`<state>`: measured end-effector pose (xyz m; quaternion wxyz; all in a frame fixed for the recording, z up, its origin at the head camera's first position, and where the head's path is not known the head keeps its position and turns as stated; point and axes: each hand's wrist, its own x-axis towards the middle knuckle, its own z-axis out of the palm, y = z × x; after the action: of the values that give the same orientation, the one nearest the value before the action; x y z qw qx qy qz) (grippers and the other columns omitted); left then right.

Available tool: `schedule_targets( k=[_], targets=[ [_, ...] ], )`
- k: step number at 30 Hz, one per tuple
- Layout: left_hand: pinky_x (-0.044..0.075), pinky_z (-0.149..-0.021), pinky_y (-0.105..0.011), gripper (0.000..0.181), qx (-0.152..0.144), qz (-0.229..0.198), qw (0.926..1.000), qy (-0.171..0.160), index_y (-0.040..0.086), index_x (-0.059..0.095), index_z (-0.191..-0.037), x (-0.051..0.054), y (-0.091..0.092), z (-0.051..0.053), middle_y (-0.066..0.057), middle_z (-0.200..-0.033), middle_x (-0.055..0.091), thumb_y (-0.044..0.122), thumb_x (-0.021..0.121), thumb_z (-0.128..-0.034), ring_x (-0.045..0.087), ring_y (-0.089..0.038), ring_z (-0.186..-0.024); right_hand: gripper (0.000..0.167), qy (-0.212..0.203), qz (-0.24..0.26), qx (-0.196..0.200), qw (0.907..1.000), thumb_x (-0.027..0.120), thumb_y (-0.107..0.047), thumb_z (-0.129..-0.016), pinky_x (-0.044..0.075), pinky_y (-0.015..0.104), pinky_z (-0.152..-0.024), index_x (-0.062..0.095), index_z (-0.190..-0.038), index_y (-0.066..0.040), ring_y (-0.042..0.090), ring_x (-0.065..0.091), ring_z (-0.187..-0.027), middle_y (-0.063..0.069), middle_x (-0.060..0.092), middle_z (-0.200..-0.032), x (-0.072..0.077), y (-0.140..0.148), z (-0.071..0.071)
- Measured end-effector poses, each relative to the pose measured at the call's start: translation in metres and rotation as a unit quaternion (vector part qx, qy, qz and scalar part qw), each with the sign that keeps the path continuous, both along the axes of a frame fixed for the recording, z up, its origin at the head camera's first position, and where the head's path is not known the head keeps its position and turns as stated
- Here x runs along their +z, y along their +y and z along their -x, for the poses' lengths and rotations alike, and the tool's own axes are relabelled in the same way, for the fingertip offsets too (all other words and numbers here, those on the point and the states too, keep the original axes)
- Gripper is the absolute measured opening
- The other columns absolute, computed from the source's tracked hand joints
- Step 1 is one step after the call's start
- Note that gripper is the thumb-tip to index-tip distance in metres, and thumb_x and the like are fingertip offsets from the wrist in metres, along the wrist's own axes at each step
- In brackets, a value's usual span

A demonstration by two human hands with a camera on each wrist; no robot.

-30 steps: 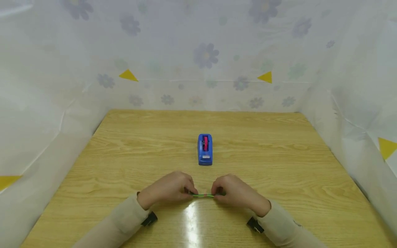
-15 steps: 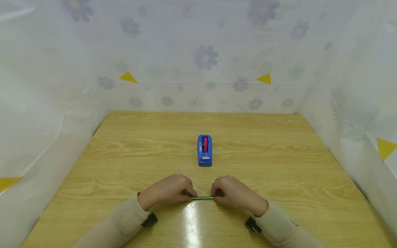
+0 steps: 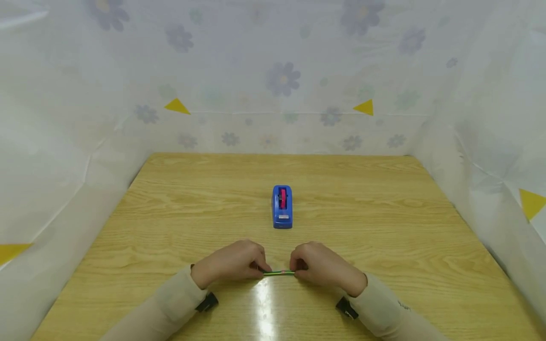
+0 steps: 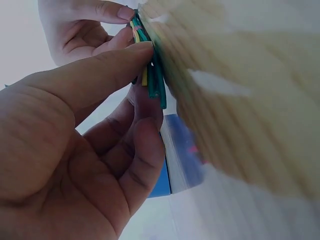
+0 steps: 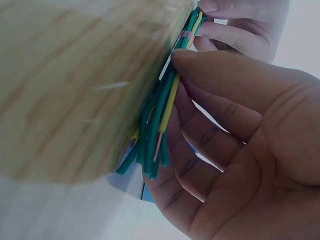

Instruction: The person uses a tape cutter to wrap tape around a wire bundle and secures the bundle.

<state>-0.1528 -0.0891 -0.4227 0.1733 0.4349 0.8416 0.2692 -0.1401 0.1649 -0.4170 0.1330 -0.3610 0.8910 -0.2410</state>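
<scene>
A thin bundle of green and yellow electrical wires [image 3: 273, 273] lies crosswise low over the table's near part. My left hand [image 3: 234, 261] pinches its left end between thumb and fingers, and my right hand [image 3: 326, 267] pinches the right part. Between the hands, a narrow band of pink tape [image 5: 187, 35] wraps the bundle. Loose wire ends [image 5: 157, 145] stick out past the right thumb, some with bare copper showing. In the left wrist view, shorter green and yellow ends [image 4: 155, 87] poke out below the left thumb. Parts of the bundle are hidden by fingers.
A blue tape dispenser [image 3: 282, 220] with a pink roll [image 3: 283, 198] stands beyond the hands on the wooden table [image 3: 170, 203]. Pale flower-patterned sheets [image 3: 256, 57] enclose the back and sides, with yellow triangles [image 3: 364, 107] on them.
Both hands and the wire bundle sit slightly lower in the head view; the dispenser shifts down a little too. Both hands keep their pinch, and slightly more yellow wire shows.
</scene>
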Motion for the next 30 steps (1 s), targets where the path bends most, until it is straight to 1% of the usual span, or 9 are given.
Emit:
schedule_targets(
  k=[4, 10, 16, 22, 26, 30],
  targets=[
    [0.048, -0.065, -0.016, 0.019, 0.004, 0.005, 1.0, -0.005, 0.012, 0.079, -0.105, 0.001, 0.0, 0.0, 0.012, -0.084, 0.065, 0.008, 0.078, -0.0858, 0.055, 0.004, -0.072, 0.017, -0.001, 0.002, 0.0, 1.0, 0.077, -0.004, -0.083, 0.045, 0.023, -0.062, 0.07, -0.076, -0.017, 0.005, 0.052, -0.067, -0.015, 0.056, -0.073, 0.001, -0.001, 0.0],
    [0.047, -0.065, -0.017, 0.019, 0.003, 0.012, 0.9999, -0.001, 0.013, 0.079, -0.107, 0.002, -0.001, 0.001, 0.015, -0.084, 0.063, 0.011, 0.076, -0.0881, 0.053, 0.003, -0.071, 0.015, -0.003, 0.002, -0.001, 1.0, 0.078, -0.006, -0.083, 0.046, 0.023, -0.062, 0.071, -0.076, -0.018, 0.005, 0.053, -0.068, -0.015, 0.056, -0.073, 0.0, -0.001, 0.002],
    [0.047, -0.065, -0.017, 0.019, 0.002, 0.006, 1.0, 0.005, 0.012, 0.078, -0.108, 0.002, -0.003, 0.001, 0.014, -0.085, 0.063, 0.01, 0.075, -0.0888, 0.053, 0.002, -0.072, 0.009, -0.015, 0.01, -0.004, 0.9998, 0.08, -0.009, -0.084, 0.047, 0.023, -0.064, 0.073, -0.081, -0.015, 0.003, 0.054, -0.07, -0.015, 0.058, -0.077, 0.003, 0.0, 0.001],
    [0.047, -0.066, -0.017, 0.017, -0.003, -0.009, 0.9997, 0.023, 0.013, 0.079, -0.107, 0.0, -0.006, 0.001, 0.016, -0.086, 0.063, 0.012, 0.073, -0.0907, 0.054, 0.003, -0.073, 0.007, 0.005, 0.026, 0.001, 0.9997, 0.077, -0.008, -0.085, 0.049, 0.023, -0.066, 0.074, -0.083, -0.015, 0.001, 0.055, -0.072, -0.016, 0.06, -0.079, 0.007, 0.002, 0.0],
    [0.048, -0.068, -0.017, 0.016, 0.009, -0.014, 0.9998, 0.011, 0.013, 0.078, -0.107, 0.001, -0.007, 0.0, 0.017, -0.088, 0.063, 0.015, 0.071, -0.0927, 0.056, 0.004, -0.075, 0.007, 0.007, 0.038, 0.004, 0.9992, 0.075, -0.008, -0.087, 0.051, 0.023, -0.068, 0.074, -0.084, -0.015, 0.0, 0.057, -0.074, -0.015, 0.063, -0.08, 0.01, 0.004, -0.001],
    [0.049, -0.068, -0.017, 0.017, 0.018, -0.022, 0.9996, 0.004, 0.013, 0.078, -0.108, 0.004, -0.008, -0.001, 0.017, -0.09, 0.063, 0.017, 0.07, -0.0939, 0.057, 0.004, -0.076, 0.006, 0.002, 0.06, 0.009, 0.9981, 0.075, -0.008, -0.088, 0.053, 0.025, -0.071, 0.075, -0.086, -0.014, 0.001, 0.06, -0.078, -0.013, 0.066, -0.084, 0.014, 0.008, 0.0]
  ],
)
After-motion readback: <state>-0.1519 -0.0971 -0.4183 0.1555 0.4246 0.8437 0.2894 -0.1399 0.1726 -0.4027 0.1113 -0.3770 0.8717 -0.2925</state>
